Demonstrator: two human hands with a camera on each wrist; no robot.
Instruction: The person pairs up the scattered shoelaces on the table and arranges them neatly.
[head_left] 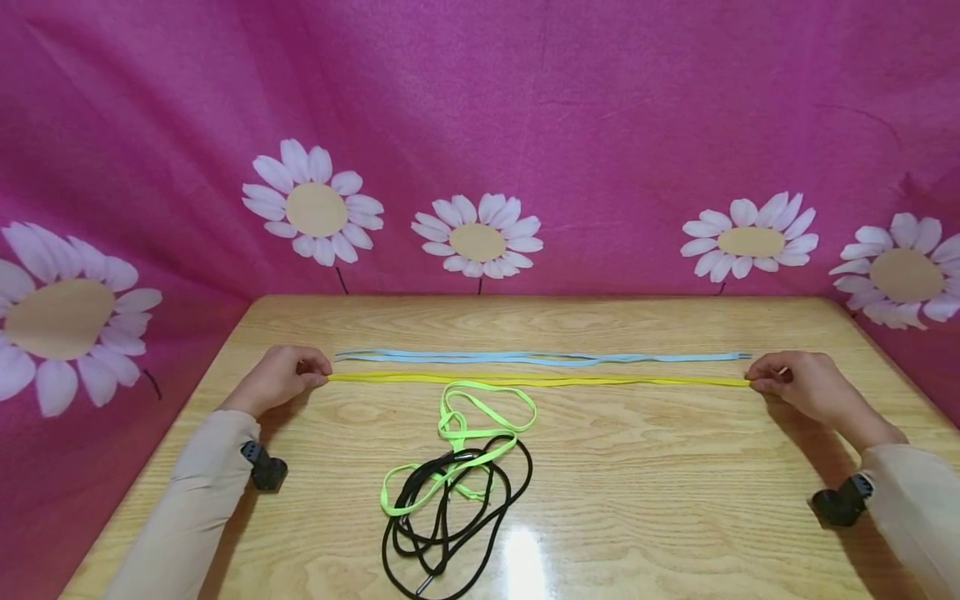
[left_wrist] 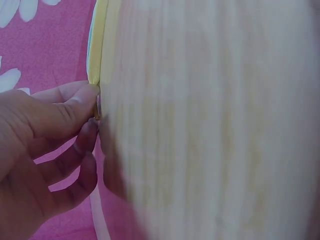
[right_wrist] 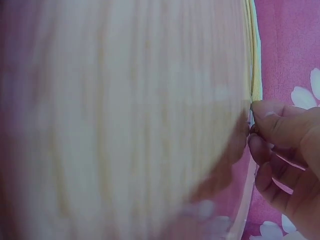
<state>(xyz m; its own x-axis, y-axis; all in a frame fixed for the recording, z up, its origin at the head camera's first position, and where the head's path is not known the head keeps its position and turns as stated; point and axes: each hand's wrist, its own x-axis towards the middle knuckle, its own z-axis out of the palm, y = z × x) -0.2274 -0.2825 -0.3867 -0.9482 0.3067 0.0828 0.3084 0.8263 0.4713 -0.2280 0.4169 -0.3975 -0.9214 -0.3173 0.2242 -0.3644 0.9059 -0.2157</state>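
Observation:
A yellow shoelace (head_left: 540,379) runs straight across the table from one hand to the other, its strands side by side. My left hand (head_left: 288,375) pinches its left end between thumb and fingertips, seen close in the left wrist view, where the yellow lace (left_wrist: 100,50) rises from the grip. At the other end my right hand (head_left: 798,383) pinches the lace likewise; the yellow lace (right_wrist: 256,75) shows above the thumb in the right wrist view. Just behind it, a light blue shoelace (head_left: 480,357) lies stretched in parallel, untouched by either hand.
Nearer the front, a loosely looped neon green shoelace (head_left: 491,433) overlaps a tangled black round lace (head_left: 498,517). The wooden table (head_left: 637,483) meets a pink cloth (head_left: 600,125) with daisies at its back and left. Both sleeves carry a small black camera.

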